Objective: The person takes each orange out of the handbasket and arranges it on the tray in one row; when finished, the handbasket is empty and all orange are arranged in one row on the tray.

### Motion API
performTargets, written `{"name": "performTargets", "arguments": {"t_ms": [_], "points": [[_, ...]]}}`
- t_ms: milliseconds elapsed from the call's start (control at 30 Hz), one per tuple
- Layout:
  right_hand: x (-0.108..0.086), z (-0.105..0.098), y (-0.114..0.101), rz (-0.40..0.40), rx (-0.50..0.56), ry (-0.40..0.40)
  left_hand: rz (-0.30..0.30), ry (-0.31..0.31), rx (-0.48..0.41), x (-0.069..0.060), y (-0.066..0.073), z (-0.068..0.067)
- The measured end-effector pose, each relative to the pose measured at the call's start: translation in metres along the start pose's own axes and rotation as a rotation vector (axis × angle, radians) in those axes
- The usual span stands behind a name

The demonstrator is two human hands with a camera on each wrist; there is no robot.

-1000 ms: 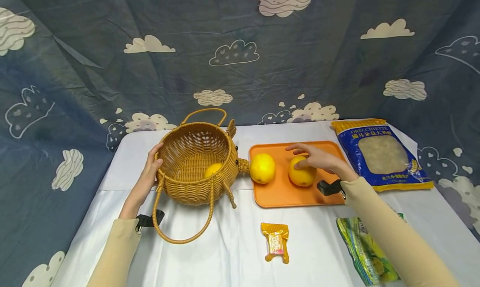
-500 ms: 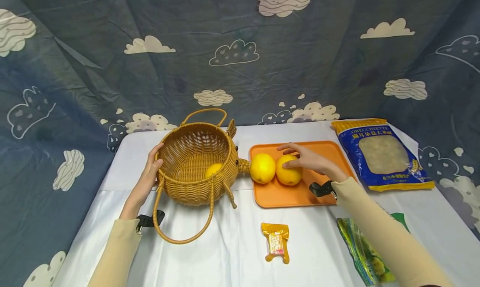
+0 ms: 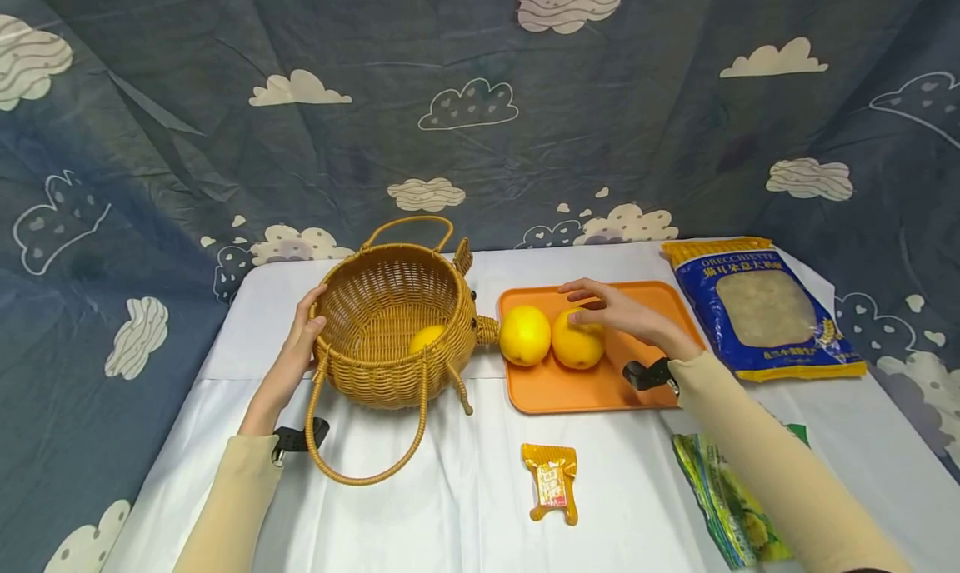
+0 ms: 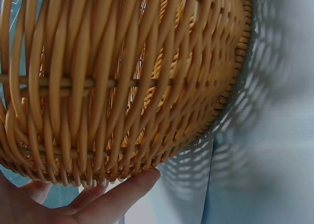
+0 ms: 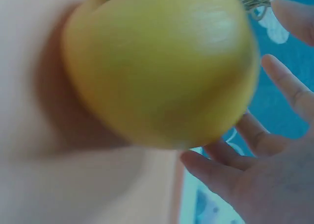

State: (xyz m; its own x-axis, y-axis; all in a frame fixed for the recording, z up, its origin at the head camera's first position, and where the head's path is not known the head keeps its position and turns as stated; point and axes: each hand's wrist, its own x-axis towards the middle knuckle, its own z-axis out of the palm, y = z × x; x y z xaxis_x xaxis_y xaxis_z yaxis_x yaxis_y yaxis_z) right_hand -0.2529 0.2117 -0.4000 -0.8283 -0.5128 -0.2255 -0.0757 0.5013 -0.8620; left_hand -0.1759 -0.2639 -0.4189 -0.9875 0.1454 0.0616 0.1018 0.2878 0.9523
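A wicker basket [image 3: 390,381] with animal features holds a yellow fruit [image 3: 427,338]. My left hand [image 3: 296,340] rests against its left side, thumb on the rim; in the left wrist view the fingers [image 4: 117,197] touch the weave [image 4: 117,87]. On the orange tray [image 3: 585,396] two yellow fruits [image 3: 524,336] [image 3: 578,345] sit side by side. Over the right one spreads my right hand [image 3: 622,313], fingers apart. The right wrist view has this fruit [image 5: 162,67] close up, with my hand [image 5: 274,155] beside it, fingers loosely bent and not closed round it.
A blue and yellow pasta bag [image 3: 768,311] lies right of the tray. Nearer the front are a small orange packet [image 3: 551,483] and a green packet [image 3: 738,506], partly under the right sleeve. A cloud-patterned cloth [image 3: 480,156] hangs behind the table.
The right-hand fruit has moved left across the tray, up beside the other. My right hand moved left with it, then lifted slightly off it. My left hand and the basket stayed still.
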Motion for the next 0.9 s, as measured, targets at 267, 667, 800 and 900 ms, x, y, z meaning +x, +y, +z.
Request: {"name": "performTargets", "arguments": {"t_ms": [267,667,800,900], "points": [[0.019,-0.004,-0.048,-0.137,0.022,0.042,0.003,0.000,-0.001,0.001,0.000,0.000],[0.082,0.035,-0.150,-0.375,0.044,-0.324,0.008,0.007,-0.002,0.000,0.000,0.001],[0.105,0.051,-0.169,-0.332,-0.007,-0.510,0.010,0.006,-0.004,0.001,-0.001,0.000],[0.120,0.061,-0.179,-0.260,-0.031,-0.622,0.012,0.005,-0.006,0.001,-0.002,0.000]]}}
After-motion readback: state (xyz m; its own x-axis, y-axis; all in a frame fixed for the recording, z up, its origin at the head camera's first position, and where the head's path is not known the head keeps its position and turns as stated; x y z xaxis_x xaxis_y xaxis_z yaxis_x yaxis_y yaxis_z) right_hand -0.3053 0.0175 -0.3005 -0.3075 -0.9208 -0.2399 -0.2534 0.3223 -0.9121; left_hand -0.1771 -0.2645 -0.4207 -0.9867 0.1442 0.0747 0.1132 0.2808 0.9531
